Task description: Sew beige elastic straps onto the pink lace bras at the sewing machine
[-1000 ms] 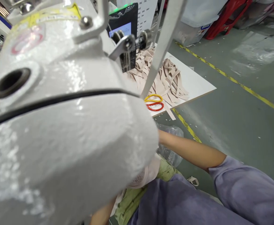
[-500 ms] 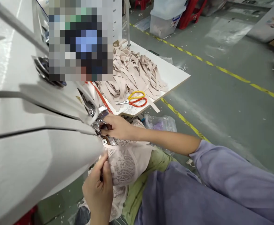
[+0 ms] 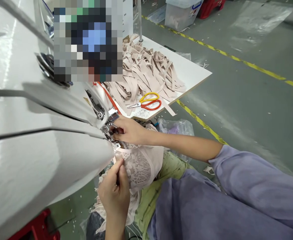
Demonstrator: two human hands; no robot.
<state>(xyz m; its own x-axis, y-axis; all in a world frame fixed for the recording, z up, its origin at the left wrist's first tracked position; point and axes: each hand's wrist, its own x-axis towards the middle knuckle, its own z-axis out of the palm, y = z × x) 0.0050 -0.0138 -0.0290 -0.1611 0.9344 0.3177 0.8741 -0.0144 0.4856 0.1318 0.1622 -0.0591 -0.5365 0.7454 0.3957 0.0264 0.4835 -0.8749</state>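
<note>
A pale pink lace bra (image 3: 140, 166) hangs below the stitching area of a white sewing machine (image 3: 48, 166), partly resting over the lap. My left hand (image 3: 115, 193) is closed, with thumb and forefinger pinching the bra's narrow edge just below the presser foot. Right beside the machine's metal needle parts (image 3: 107, 128) is my right hand (image 3: 132, 131), its fingers curled in and its wrist over the lace. Machine parts hide those fingertips, so what they grip cannot be made out.
Beige fabric strips (image 3: 146, 73) lie heaped on a white table (image 3: 196, 71) behind the machine. Scissors with yellow and red handles (image 3: 149, 103) lie near its front edge. A plastic bag (image 3: 184, 128) is below, a red stool (image 3: 40, 226) at lower left, a clear bin (image 3: 180, 16) beyond.
The whole view has shifted a little, so the scene sits slightly further right and higher. Both hands keep about the same place at the machine and the bra.
</note>
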